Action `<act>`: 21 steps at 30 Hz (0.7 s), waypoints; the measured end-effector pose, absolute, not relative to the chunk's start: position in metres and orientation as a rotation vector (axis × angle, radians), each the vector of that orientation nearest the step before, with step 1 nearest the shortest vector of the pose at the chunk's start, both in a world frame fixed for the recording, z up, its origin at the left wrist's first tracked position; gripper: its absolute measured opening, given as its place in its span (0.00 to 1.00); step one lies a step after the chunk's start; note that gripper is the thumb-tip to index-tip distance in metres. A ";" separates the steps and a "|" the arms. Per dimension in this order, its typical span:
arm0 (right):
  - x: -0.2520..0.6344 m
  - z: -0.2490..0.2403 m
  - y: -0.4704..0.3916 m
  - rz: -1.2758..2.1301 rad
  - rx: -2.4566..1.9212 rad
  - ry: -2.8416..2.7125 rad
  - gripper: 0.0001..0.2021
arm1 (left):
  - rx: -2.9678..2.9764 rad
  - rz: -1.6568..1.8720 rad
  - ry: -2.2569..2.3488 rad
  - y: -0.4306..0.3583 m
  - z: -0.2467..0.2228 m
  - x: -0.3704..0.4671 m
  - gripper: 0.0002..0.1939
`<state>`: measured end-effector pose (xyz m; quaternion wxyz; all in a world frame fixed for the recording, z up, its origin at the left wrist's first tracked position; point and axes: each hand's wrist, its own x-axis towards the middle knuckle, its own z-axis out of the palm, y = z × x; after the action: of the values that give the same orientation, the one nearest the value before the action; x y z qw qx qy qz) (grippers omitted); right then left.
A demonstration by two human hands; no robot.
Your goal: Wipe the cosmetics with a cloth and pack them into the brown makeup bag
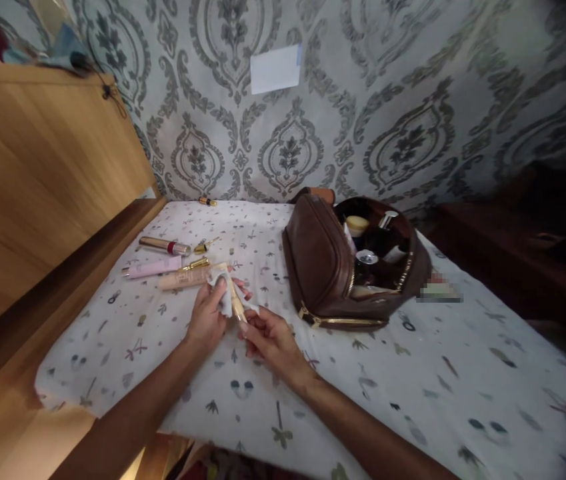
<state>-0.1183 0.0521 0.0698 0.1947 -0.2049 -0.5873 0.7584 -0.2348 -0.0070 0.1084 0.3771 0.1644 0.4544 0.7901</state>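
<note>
My left hand point(207, 321) is closed on a white wipe point(225, 303), pressed against the side of a slim beige cosmetic tube point(237, 305). The fingers of my right hand point(277, 341) pinch the lower end of that tube, which tilts between both hands above the cloth. Just left of my hands lie a peach-coloured tube point(183, 279), a pale pink tube point(153, 267) and a gold-and-red cosmetic stick point(164, 246). Small gold pieces point(201, 248) rest near them. To the right of my hands stands a brown makeup bag point(315, 260), unzipped, with several cosmetics inside.
A white patterned cloth point(283, 427) covers the surface. At the far edge lies a small gold-and-black tube point(207, 201). A wooden panel point(47, 160) rises on the left. Damask wallpaper point(290, 147) backs the surface, and a blurred patch point(439, 289) sits right of the bag.
</note>
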 end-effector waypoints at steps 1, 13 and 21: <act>-0.118 0.071 0.052 2.154 -0.571 -1.615 0.23 | 0.422 2.005 1.154 -0.008 0.108 -0.234 0.25; -0.120 0.073 0.055 2.229 -0.613 -1.440 0.22 | 0.466 1.853 1.178 -0.008 0.099 -0.227 0.30; -0.119 0.074 0.058 2.220 -0.639 -1.393 0.24 | 0.633 1.651 1.074 -0.010 0.094 -0.223 0.25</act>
<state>-0.1187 0.0578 0.0745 0.2202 -0.2309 -0.5037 0.8028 -0.2225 -0.0095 0.0941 0.5110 0.2631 0.4463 0.6859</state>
